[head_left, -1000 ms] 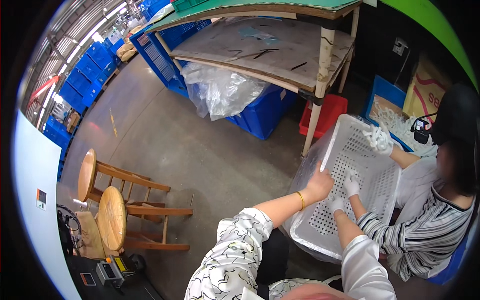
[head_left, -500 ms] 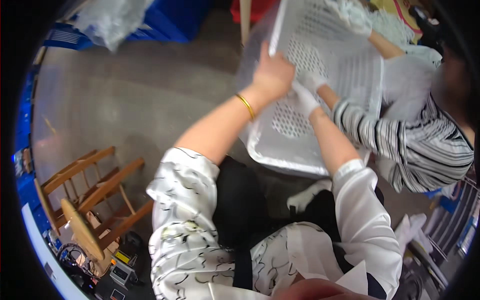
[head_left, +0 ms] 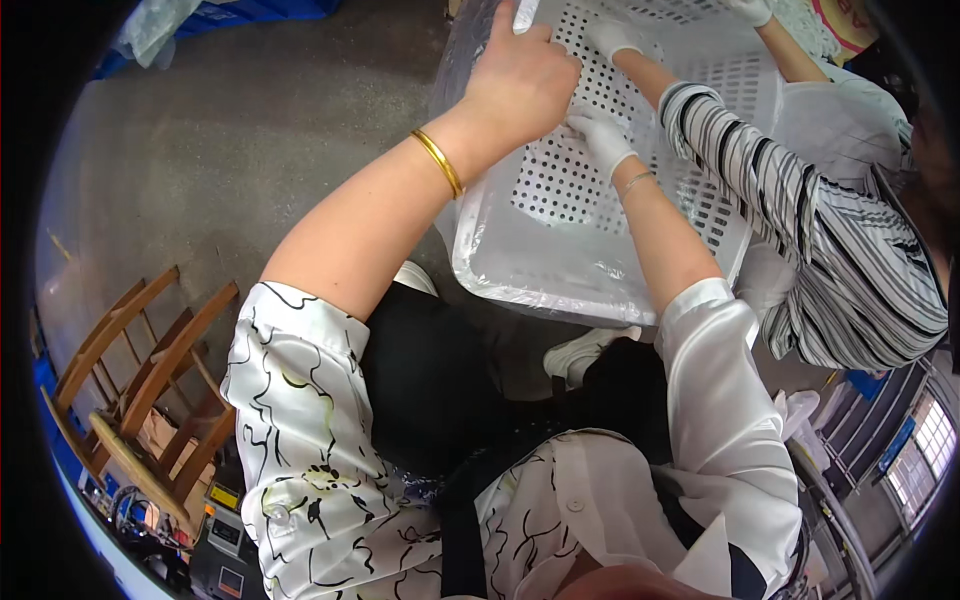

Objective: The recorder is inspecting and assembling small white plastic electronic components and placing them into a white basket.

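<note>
A large white perforated plastic basket [head_left: 555, 285] with clear plastic film around its rim and sides is tilted in front of me. My bare left hand [head_left: 525, 80], with a gold bangle at its wrist, is closed over the basket's left rim, the index finger stretched along it. Inside the basket, my white-gloved right hand [head_left: 603, 140] lies against the holed surface with its fingers apart, close below my left hand. A co-worker's gloved hand [head_left: 613, 38] reaches into the basket beyond mine, and the other gloved hand [head_left: 752, 10] is near the far right rim.
A co-worker in a striped sleeve [head_left: 740, 160] stands close on the right. Wooden chairs [head_left: 150, 370] stand at the lower left beside a dark device [head_left: 225, 530]. A blue bin [head_left: 255, 12] with clear plastic [head_left: 155, 28] is at the far left. Metal rails [head_left: 830, 500] run at the lower right.
The basket has come closer to me, and my hands have shifted slightly up in view. My right hand now shows apart from the left. The co-worker's near hand has moved farther up inside the basket.
</note>
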Motion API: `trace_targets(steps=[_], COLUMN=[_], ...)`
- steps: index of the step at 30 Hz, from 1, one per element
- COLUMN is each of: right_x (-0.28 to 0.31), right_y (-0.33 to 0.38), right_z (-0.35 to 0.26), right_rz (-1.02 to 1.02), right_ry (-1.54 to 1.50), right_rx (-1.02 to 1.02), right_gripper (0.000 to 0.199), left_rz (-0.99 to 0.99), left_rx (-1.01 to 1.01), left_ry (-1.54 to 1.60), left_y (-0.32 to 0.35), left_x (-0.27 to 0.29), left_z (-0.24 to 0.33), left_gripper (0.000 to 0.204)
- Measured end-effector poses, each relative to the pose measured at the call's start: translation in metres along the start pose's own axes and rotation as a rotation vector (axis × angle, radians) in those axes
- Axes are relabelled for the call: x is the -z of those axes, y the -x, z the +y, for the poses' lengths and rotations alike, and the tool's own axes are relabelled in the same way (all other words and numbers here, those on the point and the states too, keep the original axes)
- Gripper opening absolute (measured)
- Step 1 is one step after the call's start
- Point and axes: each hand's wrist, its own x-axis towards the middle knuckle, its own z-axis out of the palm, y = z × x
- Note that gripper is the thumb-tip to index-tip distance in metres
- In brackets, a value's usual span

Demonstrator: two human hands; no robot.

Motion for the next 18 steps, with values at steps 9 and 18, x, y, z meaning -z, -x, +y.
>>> trace_targets(steps=[9,18], right_x=[-0.010,-0.018], right_y=[-0.019,-0.070], right_z=[0.018,0.039], right_rz=[0.175,0.464], right_ry=[0.794,0.975], right_rx=[-0.028,0.065], right_gripper=[0.042,0.055], left_rz=[0.031,0.040], left_rx=[0.010,-0.009], left_ry=[0.000,0.023], left_y=[-0.005,-0.014], left_x=[0.006,0.012], left_z=[-0.015,-0.009], left_gripper=[0.016,0.015])
